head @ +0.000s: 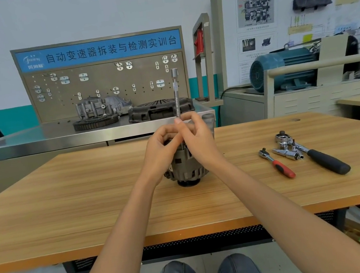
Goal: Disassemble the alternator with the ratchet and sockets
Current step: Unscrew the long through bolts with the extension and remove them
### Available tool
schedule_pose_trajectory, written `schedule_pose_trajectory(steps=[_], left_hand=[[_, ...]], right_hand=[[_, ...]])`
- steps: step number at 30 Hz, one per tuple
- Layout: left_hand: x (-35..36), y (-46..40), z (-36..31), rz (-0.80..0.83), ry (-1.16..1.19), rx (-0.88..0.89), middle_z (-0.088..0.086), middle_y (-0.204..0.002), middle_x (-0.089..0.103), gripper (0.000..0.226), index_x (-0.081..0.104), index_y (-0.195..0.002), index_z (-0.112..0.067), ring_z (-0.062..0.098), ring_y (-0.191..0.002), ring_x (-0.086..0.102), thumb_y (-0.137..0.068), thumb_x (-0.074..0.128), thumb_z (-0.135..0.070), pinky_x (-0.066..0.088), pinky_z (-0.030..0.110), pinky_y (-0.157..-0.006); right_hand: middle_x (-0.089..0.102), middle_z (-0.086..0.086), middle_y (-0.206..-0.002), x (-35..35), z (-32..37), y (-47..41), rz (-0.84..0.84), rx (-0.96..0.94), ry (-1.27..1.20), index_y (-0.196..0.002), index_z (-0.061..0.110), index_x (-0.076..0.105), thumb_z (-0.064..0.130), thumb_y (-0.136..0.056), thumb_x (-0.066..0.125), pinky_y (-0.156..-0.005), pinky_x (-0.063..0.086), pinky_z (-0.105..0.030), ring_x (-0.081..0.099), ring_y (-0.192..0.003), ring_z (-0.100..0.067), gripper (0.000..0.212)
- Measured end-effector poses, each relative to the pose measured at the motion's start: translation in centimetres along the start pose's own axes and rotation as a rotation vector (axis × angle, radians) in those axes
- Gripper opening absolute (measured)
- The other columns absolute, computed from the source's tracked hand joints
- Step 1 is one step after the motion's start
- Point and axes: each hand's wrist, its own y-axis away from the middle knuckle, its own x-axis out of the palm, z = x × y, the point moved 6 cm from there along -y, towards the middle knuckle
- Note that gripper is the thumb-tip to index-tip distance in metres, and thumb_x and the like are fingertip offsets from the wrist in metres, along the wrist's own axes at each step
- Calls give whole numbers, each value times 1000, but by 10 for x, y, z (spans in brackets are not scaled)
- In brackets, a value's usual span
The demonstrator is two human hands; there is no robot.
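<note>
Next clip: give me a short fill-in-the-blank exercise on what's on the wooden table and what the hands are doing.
1. Both hands, left hand and right hand, grip a long extension bar that stands ____ over the alternator.
2. The smaller ratchet lying on the table has a ____ and black handle.
3. The larger ratchet has an all-____ grip.
4. Both ratchets lie to the ____ of the alternator.

Missing words: upright; red; black; right

One head camera looks forward and down from close above the tabletop (pixel 72 196), facing the back wall.
</note>
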Motion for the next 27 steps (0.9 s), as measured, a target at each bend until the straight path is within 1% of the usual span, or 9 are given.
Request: schedule_pose_trajectory(steps=[4,9,12,15,18,20,22,24,27], left_hand=[[1,0,1,-5,2,4,-10,-79,70,6,65,-94,-21,4,-77,65,-92,61,-18,50,15,-66],[2,1,-1,-1,-5,19,-3,-90,71,10,65,-101,-18,9,-86,66,-94,59,-19,53,19,-72],[4,2,-2,20,-16,22,1,-97,72,15,66,-106,-14,12,-92,67,-95,55,-17,53,20,-77],[4,3,-5,36,0,35,-4,-94,73,16,69,-101,-17,8,-92,67,-96,54,-14,51,17,-79],[3,3,-6,33,-1,41,-8,-88,73,16,69,-95,-21,5,-88,67,-96,55,-14,50,15,-74],[2,2,-5,11,-2,34,-6,-83,71,12,68,-90,-20,5,-81,66,-94,58,-14,50,14,-69],[1,2,-3,-11,4,21,-4,-81,70,8,64,-87,-19,8,-78,65,-92,61,-14,50,16,-67],[1,1,-3,-20,1,21,-4,-80,69,7,63,-87,-18,8,-78,64,-92,62,-14,50,17,-66],[1,2,-2,-24,1,17,-3,-82,69,4,64,-90,-18,8,-78,64,-92,61,-15,50,17,-66]], right_hand=[[67,4,-75,-1,3,1,6,-37,-22,-90,21,48,23,-97,51,-67,50,-15,65,-75,-5,8],[63,1,-74,-1,4,-1,9,-53,10,-90,14,51,21,-98,47,-67,51,-21,63,-74,-10,11],[63,2,-79,-1,3,-2,2,-60,34,-92,18,53,21,-99,46,-70,51,-22,62,-77,-9,11],[64,1,-93,-1,0,-3,5,-57,40,-102,14,59,21,-100,44,-80,52,-26,62,-90,-11,16],[64,4,-97,-1,0,-3,4,-56,29,-110,10,61,20,-100,43,-85,50,-23,61,-96,-9,23],[65,2,-99,0,0,-3,4,-56,13,-110,14,63,20,-100,42,-87,50,-24,62,-99,-10,23],[68,6,-92,1,-2,-3,11,-33,-14,-105,22,60,24,-99,46,-80,52,-21,64,-93,-7,16],[68,9,-77,1,-1,-2,12,-15,-33,-97,28,56,27,-97,50,-69,50,-15,65,-81,-1,6],[68,2,-80,0,1,-2,6,-37,-4,-94,24,55,24,-97,50,-72,54,-25,66,-83,-12,6]])
